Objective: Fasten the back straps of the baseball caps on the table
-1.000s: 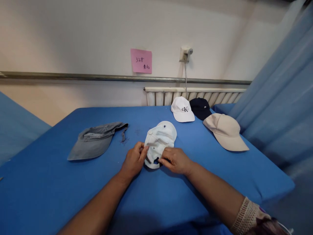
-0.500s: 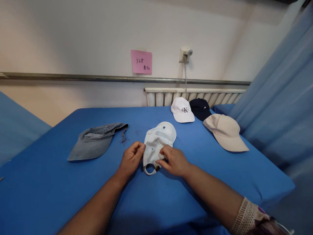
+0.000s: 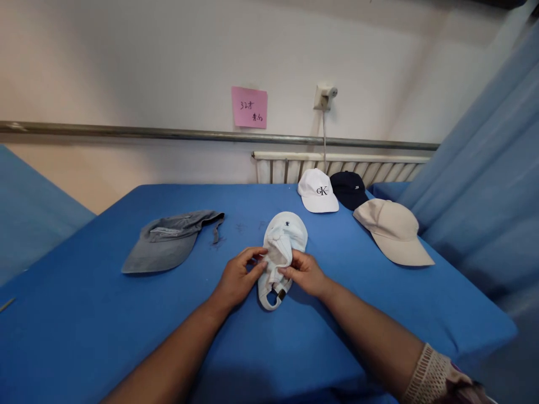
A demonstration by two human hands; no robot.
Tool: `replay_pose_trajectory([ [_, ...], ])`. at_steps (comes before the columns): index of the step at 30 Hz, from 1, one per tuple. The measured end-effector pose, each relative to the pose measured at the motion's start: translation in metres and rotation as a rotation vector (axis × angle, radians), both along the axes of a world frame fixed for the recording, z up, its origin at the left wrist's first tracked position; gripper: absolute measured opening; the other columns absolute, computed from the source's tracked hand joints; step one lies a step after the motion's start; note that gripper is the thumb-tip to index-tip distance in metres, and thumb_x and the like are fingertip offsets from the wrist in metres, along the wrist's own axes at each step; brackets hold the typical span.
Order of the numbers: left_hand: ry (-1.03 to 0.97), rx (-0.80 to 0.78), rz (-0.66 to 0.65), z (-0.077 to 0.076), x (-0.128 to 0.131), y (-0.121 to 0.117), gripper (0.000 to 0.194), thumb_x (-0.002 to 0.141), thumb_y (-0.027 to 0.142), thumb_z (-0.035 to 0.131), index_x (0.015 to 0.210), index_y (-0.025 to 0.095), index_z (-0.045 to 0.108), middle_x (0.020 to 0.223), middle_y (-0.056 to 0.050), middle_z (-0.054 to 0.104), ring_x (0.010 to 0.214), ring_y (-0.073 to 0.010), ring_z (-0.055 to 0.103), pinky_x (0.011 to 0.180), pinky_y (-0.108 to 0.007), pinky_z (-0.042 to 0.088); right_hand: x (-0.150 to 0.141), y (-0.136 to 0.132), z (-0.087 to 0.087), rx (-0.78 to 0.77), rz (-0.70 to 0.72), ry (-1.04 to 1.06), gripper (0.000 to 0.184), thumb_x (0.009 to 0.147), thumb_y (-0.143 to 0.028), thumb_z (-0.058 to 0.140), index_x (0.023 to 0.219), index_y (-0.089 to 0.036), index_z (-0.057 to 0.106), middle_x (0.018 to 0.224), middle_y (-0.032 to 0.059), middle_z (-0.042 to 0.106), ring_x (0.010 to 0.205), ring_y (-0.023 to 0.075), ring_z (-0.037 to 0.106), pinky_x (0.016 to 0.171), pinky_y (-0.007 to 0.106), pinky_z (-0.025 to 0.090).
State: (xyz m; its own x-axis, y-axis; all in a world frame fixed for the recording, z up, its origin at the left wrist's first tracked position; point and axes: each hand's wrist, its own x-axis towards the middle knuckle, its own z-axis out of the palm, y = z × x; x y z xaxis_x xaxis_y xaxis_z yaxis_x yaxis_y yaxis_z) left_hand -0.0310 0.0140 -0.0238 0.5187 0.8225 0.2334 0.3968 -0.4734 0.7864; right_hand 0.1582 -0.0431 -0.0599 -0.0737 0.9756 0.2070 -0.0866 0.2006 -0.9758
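Observation:
A pale blue baseball cap [image 3: 281, 247] lies on the blue-covered table, its brim pointing away from me and its strap with a dark buckle towards me. The crown is creased and partly sunken. My left hand [image 3: 244, 275] pinches the cap's left edge between thumb and fingers. On the opposite side, my right hand [image 3: 307, 273] has its thumb on the crown's fabric and its fingers curled at the right edge, gripping it. The fingertips of the right hand are partly hidden by the cloth.
A flattened grey cap [image 3: 174, 241] lies at left. Towards the back right sit a white cap [image 3: 316, 193], a navy cap [image 3: 347, 191] and a beige cap [image 3: 391, 230]. Behind the blue table cover [image 3: 168, 336] are a radiator [image 3: 278, 170] and a metal rail [image 3: 168, 133]. A blue curtain [image 3: 484, 151] hangs at right.
The pale blue cap's crown has gone from fairly smooth to bunched and sunken. My right hand now grips its side, and my left has shifted onto its edge. The view has moved slightly.

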Motion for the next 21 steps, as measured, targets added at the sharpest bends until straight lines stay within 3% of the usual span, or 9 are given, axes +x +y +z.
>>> replay_pose_trajectory([
  [4, 0.102, 0.075, -0.045, -0.002, 0.003, 0.003, 0.038, 0.079, 0.033, 0.065, 0.115, 0.02, 0.065, 0.109, -0.008, 0.069, 0.1, -0.0231, 0.063, 0.092, -0.038, 0.049, 0.002, -0.001, 0.002, -0.022, 0.088, 0.103, 0.034, 0.076, -0.038, 0.073, 0.104, -0.02, 0.064, 0.096, 0.0023, 0.069, 0.089, 0.0198, 0.065, 0.086, 0.036, 0.051],
  [9, 0.213, 0.01, -0.145, 0.002, 0.011, -0.001, 0.029, 0.085, 0.027, 0.055, 0.111, 0.019, 0.064, 0.095, -0.006, 0.07, 0.084, -0.0195, 0.064, 0.078, -0.032, 0.049, 0.004, -0.002, 0.003, -0.031, 0.146, 0.14, 0.034, 0.074, -0.036, 0.072, 0.102, -0.019, 0.062, 0.093, 0.0028, 0.069, 0.088, 0.0201, 0.065, 0.087, 0.037, 0.05],
  [12, 0.272, 0.087, -0.124, 0.002, 0.011, 0.001, 0.027, 0.085, 0.027, 0.055, 0.109, 0.019, 0.064, 0.1, -0.007, 0.069, 0.091, -0.0215, 0.062, 0.081, -0.033, 0.047, 0.006, -0.001, 0.002, 0.0, 0.123, 0.073, 0.027, 0.075, -0.032, 0.068, 0.098, -0.019, 0.062, 0.089, 0.0023, 0.067, 0.084, 0.0189, 0.064, 0.082, 0.035, 0.05],
  [14, 0.325, 0.139, -0.13, 0.002, 0.01, 0.002, 0.024, 0.083, 0.027, 0.057, 0.104, 0.019, 0.065, 0.099, -0.007, 0.069, 0.091, -0.0225, 0.061, 0.082, -0.034, 0.045, 0.008, 0.0, 0.001, 0.053, 0.031, -0.041, 0.015, 0.078, -0.028, 0.062, 0.089, -0.018, 0.061, 0.083, 0.0014, 0.064, 0.077, 0.0168, 0.061, 0.075, 0.031, 0.049],
  [16, 0.39, 0.173, -0.178, 0.002, 0.009, 0.004, 0.018, 0.08, 0.023, 0.058, 0.095, 0.019, 0.066, 0.091, -0.006, 0.069, 0.084, -0.0221, 0.061, 0.079, -0.033, 0.045, 0.01, 0.002, 0.0, 0.094, -0.183, -0.195, 0.009, 0.08, -0.026, 0.056, 0.086, -0.018, 0.059, 0.075, -0.0001, 0.06, 0.068, 0.0148, 0.057, 0.067, 0.028, 0.047],
  [19, 0.471, 0.237, -0.208, 0.006, 0.012, 0.003, 0.018, 0.078, 0.017, 0.055, 0.089, 0.019, 0.068, 0.087, -0.005, 0.068, 0.079, -0.0221, 0.06, 0.074, -0.031, 0.043, 0.012, 0.004, 0.002, 0.11, -0.495, -0.432, 0.018, 0.081, -0.024, 0.055, 0.098, -0.018, 0.057, 0.08, 0.0008, 0.06, 0.063, 0.0137, 0.053, 0.063, 0.027, 0.045],
  [21, 0.541, 0.254, -0.198, 0.009, 0.015, 0.001, 0.019, 0.078, 0.016, 0.054, 0.09, 0.019, 0.069, 0.086, -0.006, 0.069, 0.078, -0.0225, 0.06, 0.07, -0.03, 0.042, 0.011, 0.005, 0.005, 0.12, -0.507, -0.59, 0.029, 0.081, -0.024, 0.058, 0.109, -0.018, 0.056, 0.095, 0.0042, 0.062, 0.066, 0.0137, 0.055, 0.068, 0.029, 0.047],
])
